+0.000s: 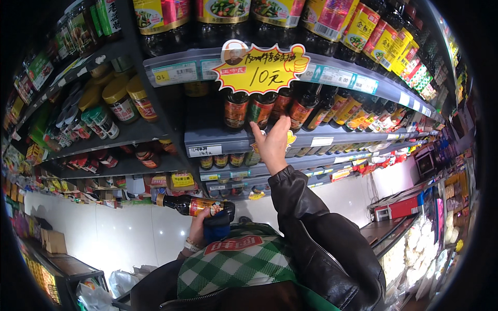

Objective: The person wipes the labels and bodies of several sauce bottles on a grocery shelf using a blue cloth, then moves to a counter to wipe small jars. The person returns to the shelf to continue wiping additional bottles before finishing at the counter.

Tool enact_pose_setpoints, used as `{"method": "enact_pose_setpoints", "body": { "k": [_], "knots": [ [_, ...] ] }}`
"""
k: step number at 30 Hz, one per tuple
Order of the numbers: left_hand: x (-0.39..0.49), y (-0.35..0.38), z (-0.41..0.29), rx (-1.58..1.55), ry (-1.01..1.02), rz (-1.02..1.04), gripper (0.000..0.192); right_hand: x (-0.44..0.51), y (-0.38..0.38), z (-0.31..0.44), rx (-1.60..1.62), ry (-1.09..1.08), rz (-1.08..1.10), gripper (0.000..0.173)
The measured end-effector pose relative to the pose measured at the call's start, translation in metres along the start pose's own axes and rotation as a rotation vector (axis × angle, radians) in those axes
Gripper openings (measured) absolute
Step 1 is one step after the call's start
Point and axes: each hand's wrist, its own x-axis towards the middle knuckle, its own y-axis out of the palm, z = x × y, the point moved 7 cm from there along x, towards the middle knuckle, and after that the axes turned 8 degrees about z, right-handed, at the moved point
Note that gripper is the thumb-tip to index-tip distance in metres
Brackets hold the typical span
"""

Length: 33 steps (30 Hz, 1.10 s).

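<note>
My left hand (198,227) holds a dark glass sauce bottle (190,205) lying nearly level, its cap towards the left, together with a dark blue cloth (218,225). In front, my right hand (271,142) reaches to the shelf, fingers spread at a row of dark bottles. Its thumb is by a bottle with a green and red label (261,109); the fingertips are at a neighbouring bottle with an orange label (302,112). Whether the fingers grip a bottle cannot be told. Another orange-labelled bottle (235,110) stands to the left.
Above the hand, a yellow price sign (264,70) hangs from the upper shelf edge (175,73), which bears large sauce bottles. Jars with gold lids (120,103) fill the left shelves. Behind me are a cardboard box (53,241) and plastic bags (93,293).
</note>
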Motion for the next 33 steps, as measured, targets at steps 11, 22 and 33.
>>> {"method": "enact_pose_setpoints", "body": {
  "k": [11,22,33],
  "knots": [
    [0.006,-0.01,0.009,-0.059,-0.035,-0.015,0.048,-0.007,-0.061,-0.044,-0.168,0.07,-0.348,0.045],
    [0.006,-0.015,0.008,-0.104,0.001,-0.012,0.047,0.003,-0.046,-0.08,-0.154,0.117,-0.134,0.054],
    [-0.003,-0.016,0.008,-0.034,-0.022,-0.066,0.052,-0.005,-0.034,0.007,-0.024,-0.195,-0.063,0.058]
  ]
}}
